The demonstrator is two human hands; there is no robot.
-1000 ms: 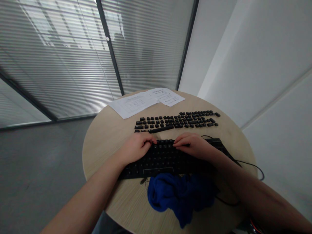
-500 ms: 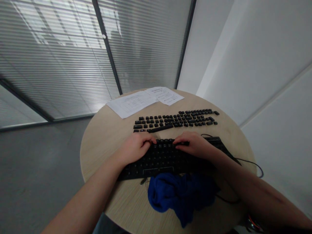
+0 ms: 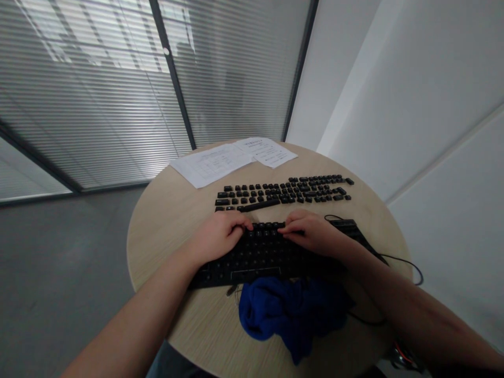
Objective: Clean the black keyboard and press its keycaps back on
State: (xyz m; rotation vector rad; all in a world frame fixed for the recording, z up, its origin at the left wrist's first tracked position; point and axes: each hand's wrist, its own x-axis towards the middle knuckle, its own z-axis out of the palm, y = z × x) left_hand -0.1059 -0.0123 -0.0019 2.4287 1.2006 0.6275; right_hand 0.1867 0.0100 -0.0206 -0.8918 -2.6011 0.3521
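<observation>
A black keyboard (image 3: 260, 257) lies in front of me on the round wooden table, with many bare key positions and a row of keycaps along its far side. My left hand (image 3: 220, 236) rests on its far left part, fingers curled over the edge and the thumb beside the top row. At the right end of that row is my right hand (image 3: 309, 231), thumb and index finger pressed together; whatever is between them is too small to make out. Beyond the keyboard, loose black keycaps (image 3: 222, 201) are laid out in rows, with a long space bar (image 3: 260, 205) among them.
A crumpled blue cloth (image 3: 271, 310) lies against the keyboard's near side. White printed sheets (image 3: 216, 165) are at the table's (image 3: 177, 215) far edge. A black cable (image 3: 405, 261) loops over the right edge. Glass with blinds and a white wall stand behind.
The right thumb and index finger have come closer together and shifted slightly left along the top key row. My left hand stays put. The view has tilted slightly.
</observation>
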